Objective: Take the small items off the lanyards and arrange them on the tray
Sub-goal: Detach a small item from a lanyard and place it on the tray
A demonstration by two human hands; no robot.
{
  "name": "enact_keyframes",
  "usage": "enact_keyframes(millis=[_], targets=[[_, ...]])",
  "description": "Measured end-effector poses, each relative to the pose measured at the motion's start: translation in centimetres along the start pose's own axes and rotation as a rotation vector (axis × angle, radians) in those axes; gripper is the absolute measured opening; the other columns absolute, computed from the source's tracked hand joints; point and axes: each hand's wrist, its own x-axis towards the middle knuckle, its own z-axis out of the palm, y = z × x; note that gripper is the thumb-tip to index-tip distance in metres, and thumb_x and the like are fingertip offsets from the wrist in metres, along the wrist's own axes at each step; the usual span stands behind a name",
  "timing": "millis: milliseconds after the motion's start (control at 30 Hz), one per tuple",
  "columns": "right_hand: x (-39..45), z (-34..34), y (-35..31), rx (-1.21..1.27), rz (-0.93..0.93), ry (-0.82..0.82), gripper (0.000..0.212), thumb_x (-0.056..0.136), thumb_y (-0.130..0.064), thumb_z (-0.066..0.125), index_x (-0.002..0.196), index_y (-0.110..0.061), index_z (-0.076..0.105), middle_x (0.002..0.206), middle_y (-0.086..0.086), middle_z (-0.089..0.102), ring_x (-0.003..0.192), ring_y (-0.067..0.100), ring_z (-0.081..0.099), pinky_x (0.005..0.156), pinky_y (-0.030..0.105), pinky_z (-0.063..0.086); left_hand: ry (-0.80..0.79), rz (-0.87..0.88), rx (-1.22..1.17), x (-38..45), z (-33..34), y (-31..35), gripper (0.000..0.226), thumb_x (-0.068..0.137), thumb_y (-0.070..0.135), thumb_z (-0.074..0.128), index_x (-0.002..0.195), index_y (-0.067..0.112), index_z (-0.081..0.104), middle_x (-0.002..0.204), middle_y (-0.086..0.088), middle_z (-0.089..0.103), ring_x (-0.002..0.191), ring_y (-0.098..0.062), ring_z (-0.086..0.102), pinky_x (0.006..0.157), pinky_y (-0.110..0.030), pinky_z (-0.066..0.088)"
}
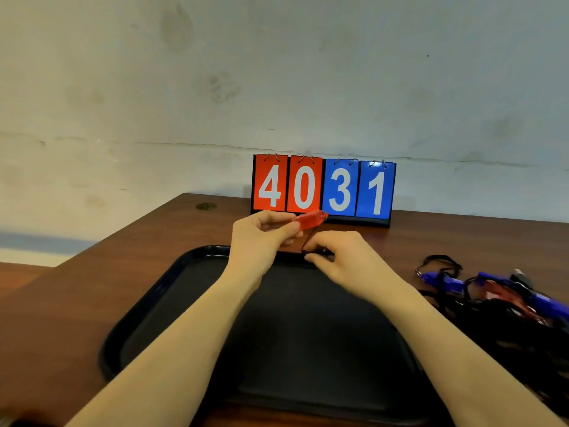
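— Four digits stand out first: what exactly do they read?

— "4" and "0" in white on red cards, then "3" and "1" in white on blue cards, on a flip scoreboard [323, 188] standing at the far edge of the counter [92, 303], against the wall [277, 72]. No other writing is legible.

— And the hands?

— Both are raised over the far rim of the black tray [172, 291]. The left hand [261, 238] has its fingers curled and pinches one end of a red translucent item [311, 219], which points to the right in front of the scoreboard's base. The right hand [341, 257] is curled too, its fingertips pinching a thin black lanyard cord [309, 238] that runs up from it to the red item.

— Where are the other pieces?

— To the right of the tray, on the counter, lies a tangled pile of lanyards [505, 306]: black cords with blue and red items mixed in. It is blurred, so I can't count them or read any mark on them.

— Anything else on the counter?

— One small round dark disc [206, 206] set in the surface at the far left, near the wall.
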Motion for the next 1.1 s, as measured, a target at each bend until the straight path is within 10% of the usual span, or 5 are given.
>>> enact_keyframes(millis=[167,500,1100], targets=[[-0.4,-0.3,-0.2,0.019,-0.097,0.007,0.022,0.09,-0.017,0.056,0.111,-0.019,0.062,0.107,-0.005,0.063,0.097,0.006,0.057,0.087,0.022,0.047,-0.037,0.143,0.304,-0.5,0.2,-0.3,0.017,0.082,0.01,0.067,0.098,0.014,0.065,0.085,0.007,0.066,0.074,0.003,0.065,0.065,-0.005,0.049],[-0.7,-1.5,0.1,0.154,-0.03,0.249,0.012,0.084,-0.021,0.065,0.096,-0.018,0.065,0.091,-0.011,0.06,0.086,-0.002,0.054,0.076,0.004,0.04,-0.266,0.144,0.384,-1.2,0.4,0.0,0.02,0.08,0.012,0.069,0.094,0.025,0.069,0.086,0.015,0.068,0.086,0.0,0.065,0.075,-0.011,0.05],[-0.7,-3.1,1.9,0.757,0.253,0.225,0.008,0.078,-0.016,0.069,0.077,-0.024,0.071,0.08,-0.004,0.071,0.085,0.011,0.066,0.076,0.026,0.054,-0.366,0.065,0.012,-1.4,0.5,0.6,0.017,0.075,-0.005,0.068,0.083,0.01,0.066,0.079,0.0,0.073,0.079,-0.016,0.071,0.069,-0.02,0.055]])
